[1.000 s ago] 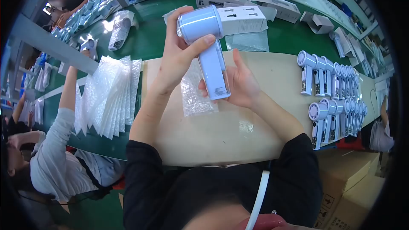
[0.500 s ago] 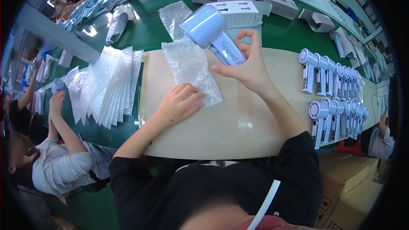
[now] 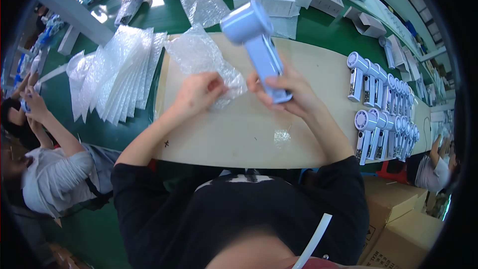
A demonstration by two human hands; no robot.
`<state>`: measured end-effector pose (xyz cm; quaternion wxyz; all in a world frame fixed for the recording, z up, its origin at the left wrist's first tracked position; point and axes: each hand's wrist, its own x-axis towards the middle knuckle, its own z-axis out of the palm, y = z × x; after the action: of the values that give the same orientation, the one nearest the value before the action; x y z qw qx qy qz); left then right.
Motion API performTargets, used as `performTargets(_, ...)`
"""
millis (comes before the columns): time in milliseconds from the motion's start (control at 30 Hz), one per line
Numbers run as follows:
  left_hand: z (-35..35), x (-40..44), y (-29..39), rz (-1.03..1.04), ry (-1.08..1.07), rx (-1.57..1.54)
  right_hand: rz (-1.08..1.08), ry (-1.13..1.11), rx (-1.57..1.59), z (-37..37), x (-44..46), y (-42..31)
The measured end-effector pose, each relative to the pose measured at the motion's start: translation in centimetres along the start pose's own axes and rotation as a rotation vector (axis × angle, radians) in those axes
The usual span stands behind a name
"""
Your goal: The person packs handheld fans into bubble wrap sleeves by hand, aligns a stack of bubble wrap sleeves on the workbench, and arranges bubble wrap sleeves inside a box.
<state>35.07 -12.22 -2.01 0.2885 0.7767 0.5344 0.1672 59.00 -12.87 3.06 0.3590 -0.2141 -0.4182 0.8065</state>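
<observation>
A light-blue handheld fan [image 3: 261, 52] is tilted above the beige board [image 3: 219, 142], its round head up and to the left. My right hand [image 3: 291, 89] grips the lower end of its handle. A clear bubble-wrap bag [image 3: 199, 52] lies at the board's upper left. At its lower edge, my left hand [image 3: 201, 91] pinches the bag between thumb and fingers. Another bubble bag [image 3: 203, 4] rests flat on the green table beyond.
Fanned-out bubble bags [image 3: 117, 74] lie at left. Two rows of fans [image 3: 378, 77] stand on the right. White boxes [image 3: 264, 1] sit at the back. Co-workers [image 3: 59, 169] are on both sides. Cardboard cartons [image 3: 398, 214] stand at the lower right.
My right hand has turned the fan more upright and shifted its grip to the handle's end. My left hand has closed on the bag, which was flat under its fingers; the view has shifted slightly.
</observation>
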Motion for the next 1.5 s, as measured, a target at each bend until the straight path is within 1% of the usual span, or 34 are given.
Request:
performTargets(33,-0.3,0.0,-0.1,-0.14,-0.039,-0.162,0.032,0.014,-0.085,0.2,-0.4,0.9)
performTargets(100,-1.1,-0.8,0.3,-0.311,-0.014,-0.537,0.086,0.033,-0.253,-0.3,-0.9,3.2)
performTargets(133,-1.5,-1.1,0.2,-0.389,0.003,-0.724,0.035,0.053,-0.432,-0.3,-1.2,4.2)
performTargets(233,-0.9,-0.5,-1.9,-0.449,0.014,-1.186,0.122,0.226,-0.756,-0.7,-1.3,5.2)
performTargets(300,-1.2,-0.5,-2.8,-0.467,0.002,-1.129,-0.117,0.181,-1.081,-1.2,-0.8,5.5)
performTargets(367,-1.6,-0.6,-3.0,-0.458,0.016,-1.023,-0.272,0.089,-1.375,-1.5,-0.7,5.2)
performTargets(467,-1.0,-0.6,-0.5,-0.009,0.291,-0.424,-0.018,0.071,-1.747,1.2,-0.1,3.0)
performTargets(500,-1.0,-1.0,3.0,0.002,0.269,-0.309,-0.007,0.034,-1.714,1.8,0.8,2.5)
performTargets(567,-0.5,-1.0,5.8,0.381,0.518,0.174,0.036,-0.04,-1.629,2.4,2.8,2.0)
performTargets(600,-0.9,-1.9,6.1,0.413,0.582,0.151,0.256,-0.145,-0.811,1.1,3.1,2.1)
performTargets(633,-2.0,-2.6,6.0,0.459,0.657,0.135,0.409,-0.227,0.007,-1.4,3.7,1.9)
performTargets(667,-3.3,-2.5,5.8,0.513,0.739,0.122,0.512,-0.3,0.825,-2.7,4.4,1.3)
performTargets(767,-6.2,-1.5,5.6,0.423,0.799,-0.017,0.197,0.058,0.659,5.0,3.4,-2.1)
performTargets(800,-8.4,-0.2,6.4,0.365,0.82,-0.219,0.147,-0.122,0.632,3.2,3.2,-1.1)
performTargets(833,-10.6,1.4,7.1,0.306,0.832,-0.418,0.159,-0.28,0.647,1.8,3.5,0.5)
performTargets(900,-12.3,4.0,7.3,0.365,0.705,-0.376,0.18,-0.6,0.651,0.0,4.5,2.5)
performTargets(933,-12.5,4.8,7.6,0.393,0.642,-0.359,0.24,-0.424,0.65,1.4,4.6,1.8)
performTargets(1000,-9.5,3.6,9.5,0.603,0.46,-0.237,0.342,-0.073,0.637,4.5,4.9,0.5)
performTargets(1067,-8.3,2.4,9.1,0.787,0.396,-0.224,-0.06,0.028,-0.056,3.5,6.6,1.0)
performTargets(1133,-8.4,3.5,6.0,0.683,0.515,-0.414,-0.2,0.111,-0.36,2.7,9.6,-0.7)
performTargets(1167,-9.4,4.7,2.4,0.473,0.647,-0.613,-0.135,0.149,-0.308,2.7,12.5,-2.6)
performTargets(1200,-10.5,6.7,-0.7,0.274,0.754,-0.422,-0.06,0.189,-0.246,2.8,15.5,-4.3)
performTargets(1233,-11.2,9.0,-4.2,0.064,0.843,-0.231,0.002,0.139,-0.456,2.5,18.7,-5.8)
performTargets(1267,-9.5,11.7,-9.4,0.123,0.865,0.204,-0.022,0.136,-0.503,1.2,23.7,-5.7)
performTargets(1300,-7.9,13.3,-12.9,0.187,0.858,0.642,0.007,0.115,-0.62,1.0,27.6,-5.9)
performTargets(1367,-8.2,13.8,-12.1,-0.083,0.426,0.614,0.107,0.258,-0.898,0.8,34.6,-4.9)
performTargets(1400,-8.4,14.2,-11.3,-0.212,0.212,0.598,0.216,0.208,-1.056,-0.4,38.5,-3.7)
performTargets(1433,-7.8,13.3,-10.1,-0.128,0.171,0.573,0.317,0.159,-1.213,-1.2,41.6,-3.0)
performTargets(1467,-6.9,10.8,-7.8,0.043,0.242,0.539,0.346,0.144,-1.301,-0.4,41.5,-2.5)
performTargets(1500,-6.4,8.5,-4.8,0.025,0.173,0.436,0.377,0.13,-1.389,0.3,41.4,-1.9)
